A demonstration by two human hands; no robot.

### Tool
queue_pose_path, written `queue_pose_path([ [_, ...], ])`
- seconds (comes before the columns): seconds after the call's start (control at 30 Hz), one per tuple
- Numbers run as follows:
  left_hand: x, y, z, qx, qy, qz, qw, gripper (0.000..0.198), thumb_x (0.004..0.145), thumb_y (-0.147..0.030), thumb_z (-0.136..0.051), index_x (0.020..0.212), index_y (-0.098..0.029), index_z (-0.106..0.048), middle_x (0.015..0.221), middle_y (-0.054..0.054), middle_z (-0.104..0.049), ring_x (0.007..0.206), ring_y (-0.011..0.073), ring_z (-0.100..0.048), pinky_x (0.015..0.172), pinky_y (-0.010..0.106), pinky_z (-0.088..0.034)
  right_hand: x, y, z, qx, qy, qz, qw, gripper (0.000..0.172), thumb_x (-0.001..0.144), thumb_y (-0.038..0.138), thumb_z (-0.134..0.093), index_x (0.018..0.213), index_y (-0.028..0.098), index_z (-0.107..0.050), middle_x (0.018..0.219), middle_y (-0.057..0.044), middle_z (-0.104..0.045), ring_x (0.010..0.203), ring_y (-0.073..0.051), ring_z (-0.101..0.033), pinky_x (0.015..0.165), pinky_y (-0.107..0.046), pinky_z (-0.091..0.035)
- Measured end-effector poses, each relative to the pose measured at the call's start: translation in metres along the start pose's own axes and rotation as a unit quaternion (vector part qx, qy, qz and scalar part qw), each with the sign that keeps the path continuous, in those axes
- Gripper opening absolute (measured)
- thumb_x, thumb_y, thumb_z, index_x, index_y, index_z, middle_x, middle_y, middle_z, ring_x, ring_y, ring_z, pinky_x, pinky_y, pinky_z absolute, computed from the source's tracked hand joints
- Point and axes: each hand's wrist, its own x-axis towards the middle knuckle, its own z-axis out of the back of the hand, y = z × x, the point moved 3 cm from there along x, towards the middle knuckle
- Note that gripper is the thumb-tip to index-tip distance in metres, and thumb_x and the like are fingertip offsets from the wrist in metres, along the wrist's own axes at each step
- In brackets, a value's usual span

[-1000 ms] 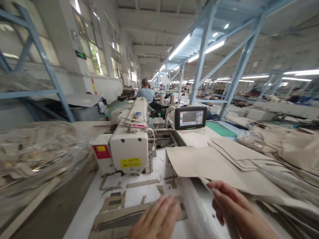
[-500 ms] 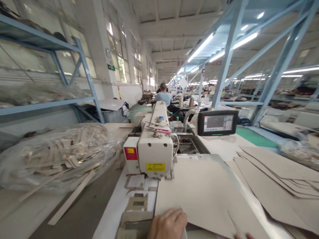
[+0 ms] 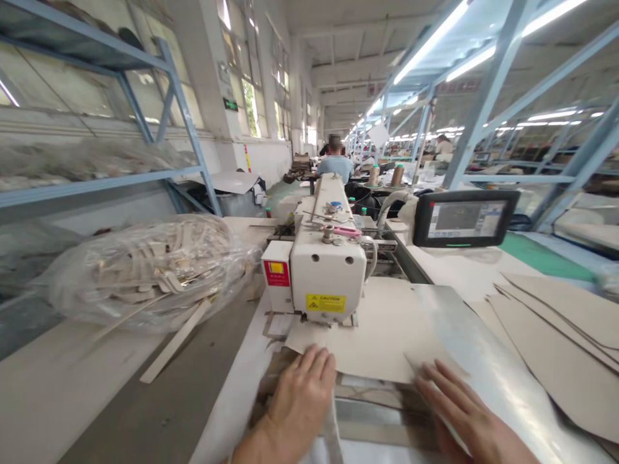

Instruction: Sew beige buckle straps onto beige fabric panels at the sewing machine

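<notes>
Two hands lie flat and open on the beige panel point(image 3: 367, 335), gripping nothing: the left hand point(image 3: 300, 393) presses its near left edge, the right hand point(image 3: 459, 412) its near right corner. The panel rests on the machine bed, its far edge just under the sewing machine head point(image 3: 329, 277). Uneven hand pressure would likely skew the panel; fingers near the head risk contact.

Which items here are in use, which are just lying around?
In use: left hand and right hand flat on beige panel, sewing machine.
Lying about: bagged offcuts, panel stack, screen, thread cones.
</notes>
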Motion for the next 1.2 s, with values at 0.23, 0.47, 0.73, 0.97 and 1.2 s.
queue_pose_path([
  [0.23, 0.019, 0.072, 0.004, -0.093, 0.087, 0.054, 0.99, 0.042, 0.098, -0.012, -0.049, 0.139, -0.01, -0.057, 0.142, 0.017, -0.059, 0.136, 0.0281, -0.052, 0.113, 0.044, -0.046, 0.093, -0.003, -0.041, 0.111, 0.037, -0.033, 0.993, 0.043, 0.098, 0.019, -0.038, 0.131, 0.011, -0.065, 0.135, -0.017, -0.064, 0.132, -0.031, -0.056, 0.108, -0.049, -0.051],
  [0.47, 0.007, 0.082, -0.014, -0.153, 0.057, 0.032, 0.986, 0.043, 0.102, -0.034, -0.053, 0.143, -0.023, -0.057, 0.15, 0.013, -0.052, 0.144, 0.0311, -0.042, 0.116, 0.052, -0.041, 0.078, -0.008, -0.044, 0.135, 0.088, -0.034, 0.986, 0.048, 0.1, 0.025, -0.042, 0.146, 0.013, -0.052, 0.149, -0.014, -0.053, 0.142, -0.027, -0.044, 0.115, -0.045, -0.044],
  [0.73, -0.007, 0.087, -0.026, -0.138, 0.021, 0.047, 0.989, 0.042, 0.103, -0.037, -0.051, 0.144, -0.029, -0.056, 0.153, 0.01, -0.05, 0.141, 0.0299, -0.046, 0.113, 0.052, -0.045, 0.067, 0.009, -0.033, 0.04, 0.157, -0.093, 0.982, 0.053, 0.099, 0.03, -0.042, 0.15, 0.016, -0.047, 0.155, -0.014, -0.044, 0.143, -0.035, -0.042, 0.117, -0.064, -0.033],
  [0.97, -0.015, 0.099, -0.041, -0.153, -0.001, 0.013, 0.988, 0.048, 0.101, -0.032, -0.05, 0.149, -0.037, -0.048, 0.157, -0.001, -0.045, 0.142, 0.0284, -0.045, 0.114, 0.044, -0.044, 0.062, 0.011, -0.033, 0.003, 0.128, -0.133, 0.983, 0.052, 0.098, 0.034, -0.051, 0.147, 0.017, -0.052, 0.156, -0.021, -0.039, 0.145, -0.039, -0.035, 0.116, -0.061, -0.036],
  [1.2, -0.01, 0.096, -0.035, -0.135, -0.008, 0.005, 0.991, 0.044, 0.103, -0.033, -0.048, 0.147, -0.03, -0.053, 0.155, 0.005, -0.048, 0.142, 0.0277, -0.045, 0.114, 0.044, -0.044, 0.065, 0.012, -0.031, -0.054, 0.129, -0.081, 0.987, 0.052, 0.102, 0.033, -0.044, 0.153, 0.025, -0.044, 0.149, -0.017, -0.052, 0.141, -0.037, -0.044, 0.113, -0.064, -0.036],
])
